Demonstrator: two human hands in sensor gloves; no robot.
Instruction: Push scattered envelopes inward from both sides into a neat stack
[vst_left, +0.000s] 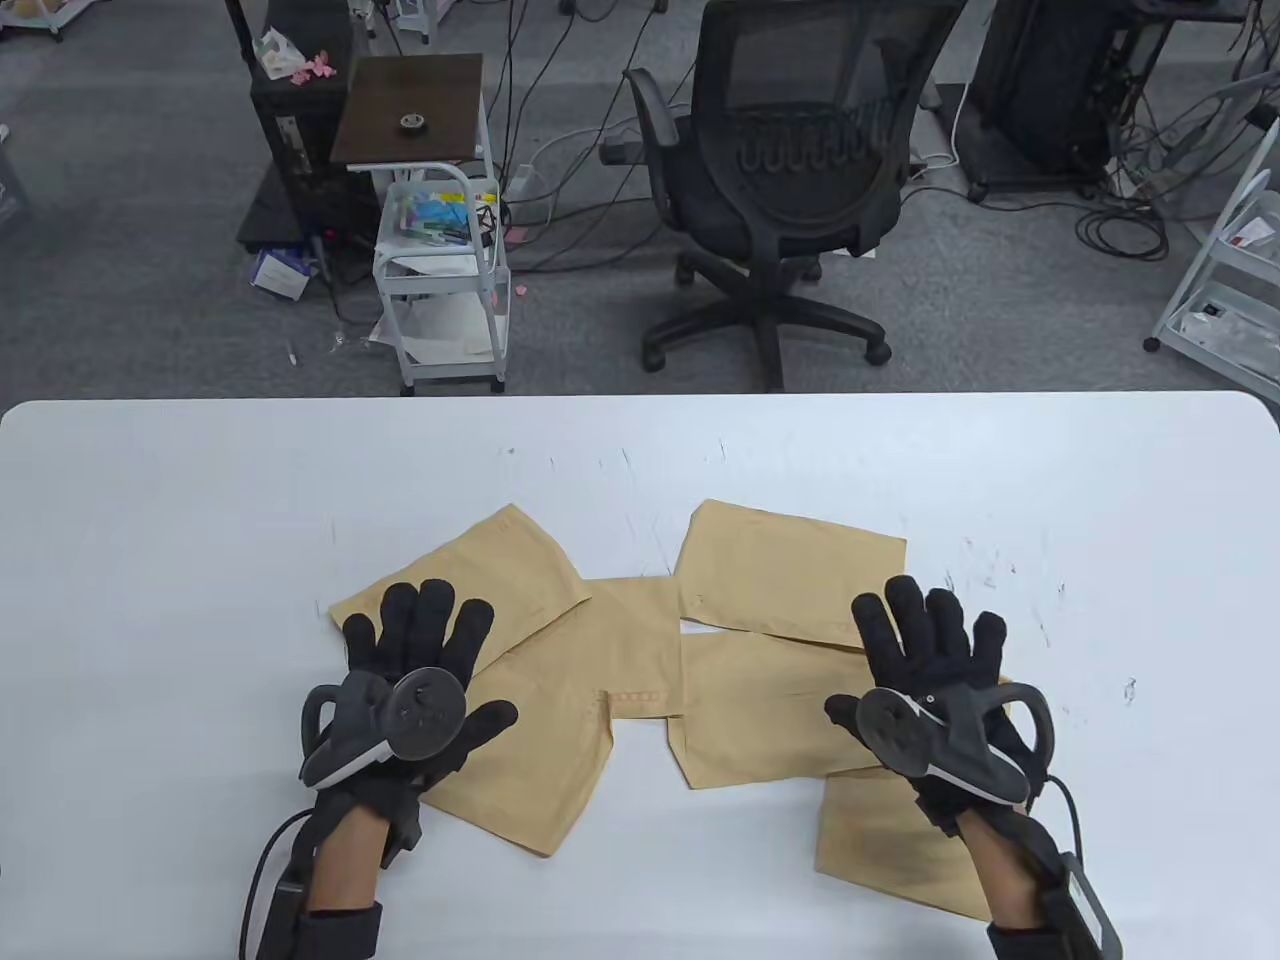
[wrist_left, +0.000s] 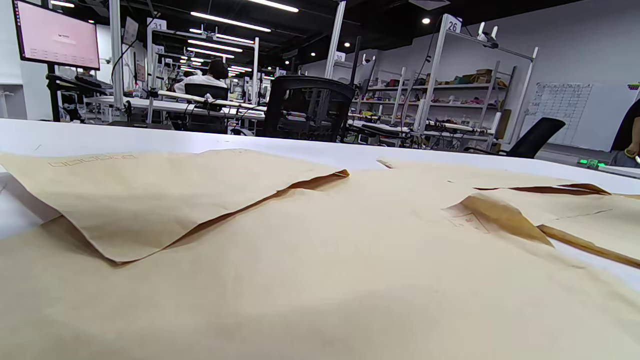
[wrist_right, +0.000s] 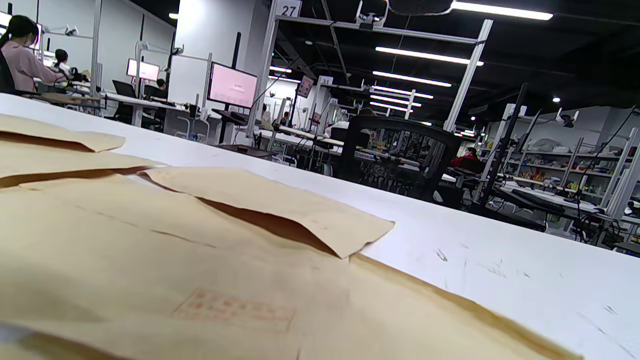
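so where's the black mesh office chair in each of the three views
Table view: black mesh office chair at top centre, on the carpet beyond the white table.
Left wrist view: chair upper centre, behind the table's far edge.
Right wrist view: chair right of centre, beyond the table edge.
Shared landmark: the tan envelopes on the table.

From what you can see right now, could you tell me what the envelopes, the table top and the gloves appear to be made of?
Envelopes: apparently kraft paper, matte tan; they crease softly and their corners lift.
Table top: smooth white, slightly glossy, probably laminate or plastic; dark scuff marks show on it.
Gloves on the left hand and right hand: black, matte, fabric-like; the exact textile cannot be told.
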